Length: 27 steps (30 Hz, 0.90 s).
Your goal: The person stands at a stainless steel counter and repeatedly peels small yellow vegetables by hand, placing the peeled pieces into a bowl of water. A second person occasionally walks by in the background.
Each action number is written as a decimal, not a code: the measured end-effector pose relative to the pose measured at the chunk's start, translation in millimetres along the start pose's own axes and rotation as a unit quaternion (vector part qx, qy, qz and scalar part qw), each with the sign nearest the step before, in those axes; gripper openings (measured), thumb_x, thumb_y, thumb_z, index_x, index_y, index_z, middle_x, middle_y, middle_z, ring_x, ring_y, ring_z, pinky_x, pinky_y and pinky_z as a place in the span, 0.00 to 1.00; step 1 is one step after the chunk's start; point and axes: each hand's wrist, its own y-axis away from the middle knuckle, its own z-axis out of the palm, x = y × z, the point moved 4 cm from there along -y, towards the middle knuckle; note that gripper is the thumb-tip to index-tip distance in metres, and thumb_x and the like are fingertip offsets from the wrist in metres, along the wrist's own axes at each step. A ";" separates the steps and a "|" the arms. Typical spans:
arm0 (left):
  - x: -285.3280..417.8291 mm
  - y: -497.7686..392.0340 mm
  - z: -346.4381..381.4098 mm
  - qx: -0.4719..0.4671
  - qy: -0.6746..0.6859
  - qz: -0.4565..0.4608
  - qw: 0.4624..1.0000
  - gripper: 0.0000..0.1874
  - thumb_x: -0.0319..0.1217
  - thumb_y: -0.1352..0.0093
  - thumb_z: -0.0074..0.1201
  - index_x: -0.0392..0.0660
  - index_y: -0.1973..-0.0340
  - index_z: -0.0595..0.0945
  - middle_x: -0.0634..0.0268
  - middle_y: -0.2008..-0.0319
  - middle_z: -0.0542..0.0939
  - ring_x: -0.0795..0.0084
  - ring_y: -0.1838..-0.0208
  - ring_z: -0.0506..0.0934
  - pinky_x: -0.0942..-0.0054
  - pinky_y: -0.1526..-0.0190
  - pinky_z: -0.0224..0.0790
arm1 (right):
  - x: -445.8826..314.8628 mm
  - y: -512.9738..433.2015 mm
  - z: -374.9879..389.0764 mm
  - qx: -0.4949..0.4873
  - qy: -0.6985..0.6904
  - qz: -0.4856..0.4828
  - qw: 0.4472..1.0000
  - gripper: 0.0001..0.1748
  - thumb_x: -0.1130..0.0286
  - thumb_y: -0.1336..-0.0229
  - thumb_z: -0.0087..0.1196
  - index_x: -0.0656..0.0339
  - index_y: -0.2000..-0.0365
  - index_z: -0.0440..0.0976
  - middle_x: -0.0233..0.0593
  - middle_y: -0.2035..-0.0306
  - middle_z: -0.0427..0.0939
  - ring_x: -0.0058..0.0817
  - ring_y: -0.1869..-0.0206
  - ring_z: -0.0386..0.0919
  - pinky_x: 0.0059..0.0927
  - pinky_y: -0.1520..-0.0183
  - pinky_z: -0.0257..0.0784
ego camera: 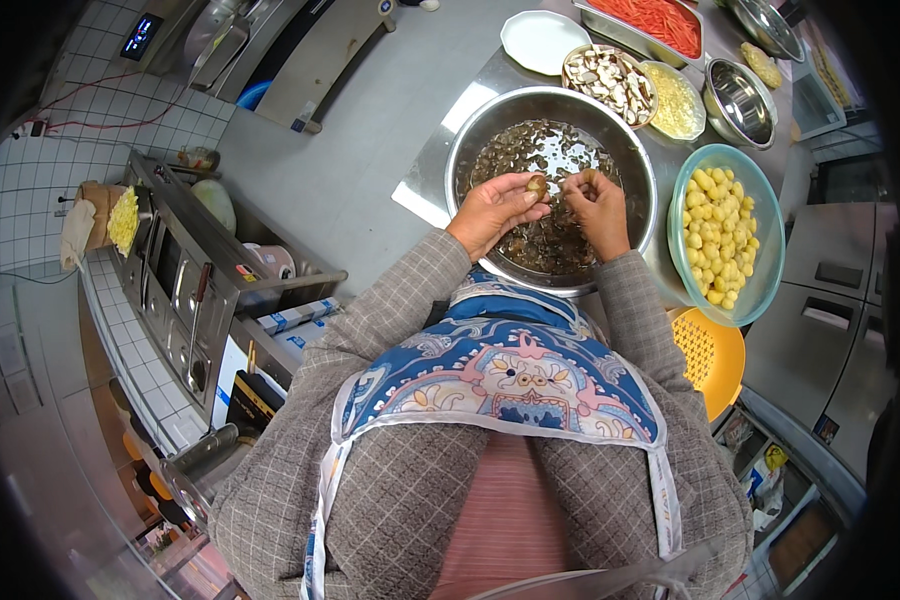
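Observation:
My left hand [499,210] holds a small round brown potato [536,187], patchy with skin, between thumb and fingers. Just to its right is my right hand [598,214], thumb and fingertips pinched together; whether anything lies between them is too small to tell. Both hands are above a large stainless steel basin [457,161] of brown water with many dark peel scraps [510,146] floating in it. To the right of the basin, a translucent teal plastic bowl [772,247] holds many pale yellow peeled potatoes [716,225].
Behind the basin stand a white plate [544,41], a bowl of sliced mushrooms [607,82], a dish of yellow shreds [673,100], a steel tray of carrot strips [652,22] and steel bowls [739,101]. A yellow colander [724,367] sits below the teal bowl.

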 end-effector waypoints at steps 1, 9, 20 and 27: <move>1.4 -0.4 1.2 -0.009 0.003 0.004 1.000 0.21 0.25 0.22 0.56 0.32 0.35 0.74 0.52 0.43 0.82 0.64 0.42 0.84 0.71 0.38 0.81 | -6.2 -1.8 -5.1 0.015 0.080 -0.080 0.994 0.03 0.75 0.35 0.62 0.64 0.65 0.82 0.28 0.72 0.80 0.14 0.74 0.75 0.20 0.69 0.71; -6.3 -6.7 -0.6 0.010 -0.004 0.005 1.000 0.16 0.23 0.22 0.57 0.34 0.41 0.75 0.53 0.45 0.82 0.64 0.42 0.84 0.70 0.37 0.81 | -20.8 4.6 6.2 -0.078 0.045 -0.065 0.994 0.07 0.74 0.33 0.64 0.67 0.59 0.83 0.30 0.68 0.84 0.12 0.69 0.79 0.18 0.67 0.76; -10.0 -7.3 -1.9 0.010 0.012 -0.009 1.000 0.13 0.23 0.23 0.57 0.34 0.45 0.77 0.54 0.46 0.82 0.64 0.43 0.84 0.69 0.36 0.81 | -41.8 11.7 7.9 -0.076 0.079 -0.043 0.993 0.03 0.79 0.36 0.65 0.69 0.63 0.83 0.36 0.70 0.86 0.17 0.69 0.82 0.19 0.65 0.79; -12.1 -7.9 -2.1 0.002 0.000 -0.015 1.000 0.12 0.24 0.23 0.57 0.34 0.45 0.78 0.55 0.46 0.82 0.63 0.43 0.84 0.68 0.35 0.80 | -36.0 10.3 7.5 -0.054 0.167 -0.121 0.977 0.04 0.76 0.36 0.65 0.68 0.65 0.82 0.31 0.72 0.83 0.14 0.72 0.77 0.21 0.68 0.73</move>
